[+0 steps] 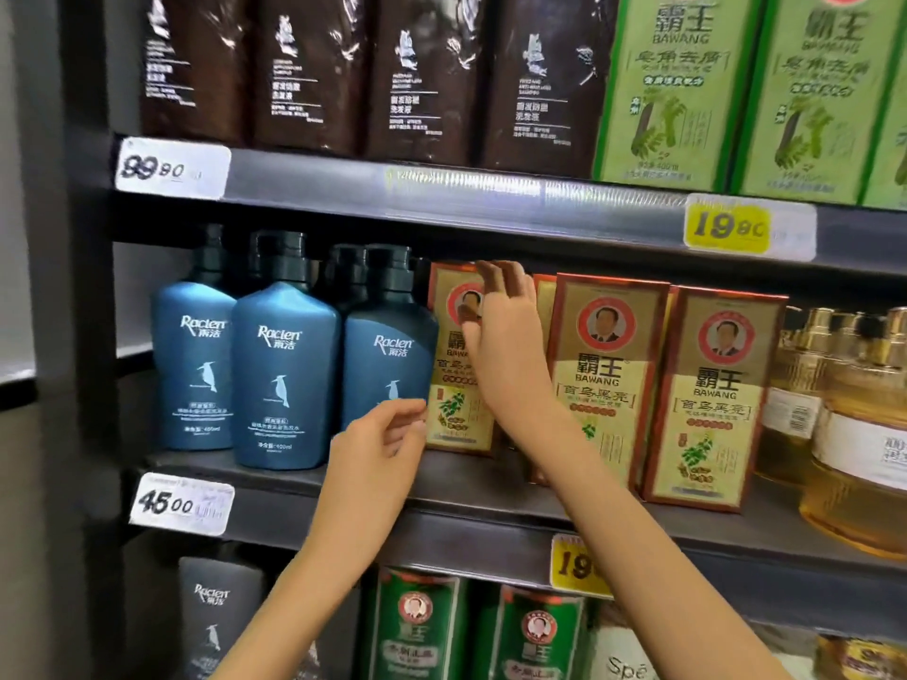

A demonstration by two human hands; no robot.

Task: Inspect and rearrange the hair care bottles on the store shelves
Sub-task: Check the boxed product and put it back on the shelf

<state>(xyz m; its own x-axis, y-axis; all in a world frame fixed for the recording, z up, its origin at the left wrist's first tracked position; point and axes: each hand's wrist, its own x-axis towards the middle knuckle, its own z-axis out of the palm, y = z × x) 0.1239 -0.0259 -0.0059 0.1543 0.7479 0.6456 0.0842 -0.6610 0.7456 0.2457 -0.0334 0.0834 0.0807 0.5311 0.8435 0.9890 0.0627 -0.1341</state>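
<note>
- The right hand (pixel 505 336) has its grip clamped on the top of the leftmost gold box (pixel 454 380): fingers hooked over the top edge, thumb on the front.
- That box stands on the middle shelf (pixel 491 503), set further back than the next gold box (pixel 603 385) and just beside the blue bottle (pixel 383 365).
- The left hand (pixel 378 449) is by the box's lower left corner, grip apart and holding nothing. Can't tell if it touches.
- I'd steady the bottom with the left hand and slide the box straight forward, not tip it from the top.
- Tight spot imo: bottle on one side, boxes on the other, upper shelf (pixel 441 198) close overhead. The only open room is toward the front lip.
</note>
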